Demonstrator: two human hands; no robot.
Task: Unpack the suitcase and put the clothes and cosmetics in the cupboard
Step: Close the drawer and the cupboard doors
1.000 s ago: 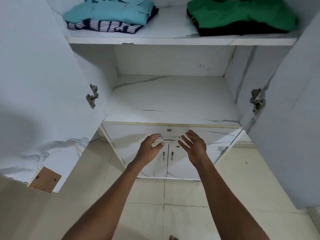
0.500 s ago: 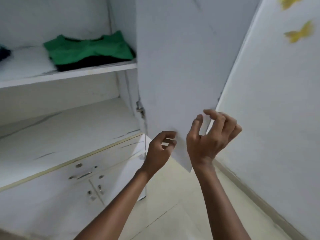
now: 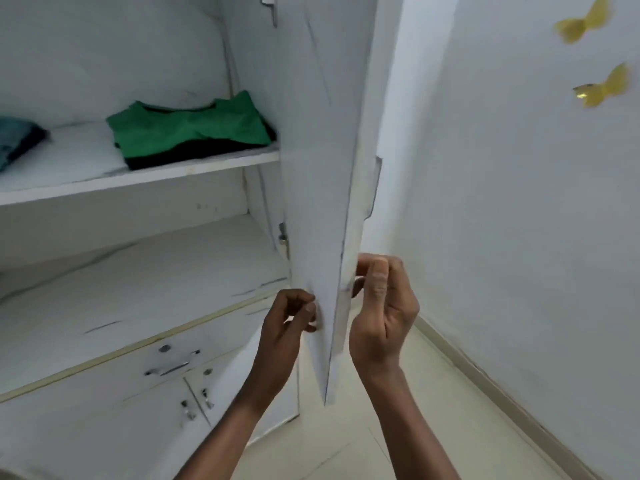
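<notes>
The white cupboard's right door [image 3: 322, 168] stands open, its edge turned towards me. My right hand [image 3: 384, 313] is on its outer side, fingers curled round the door's lower edge, thumb up. My left hand [image 3: 287, 327] is on the inner side, its curled fingertips touching the door's face. On the upper shelf [image 3: 138, 178] lies a folded green garment [image 3: 187, 129] on top of a black one [image 3: 194, 155]. A teal pile [image 3: 14, 140] shows at the far left. The suitcase and cosmetics are out of view.
The lower shelf [image 3: 138, 289] holds nothing. Below it are a drawer with a metal handle [image 3: 171, 363] and two small doors with knobs [image 3: 197, 407]. A white wall with yellow butterfly stickers [image 3: 585, 24] stands close on the right, over a tiled floor [image 3: 346, 445].
My view swung right from the cupboard's middle to its right door. Both hands rose from in front of the drawer to the door's lower edge, and the right hand closed round it.
</notes>
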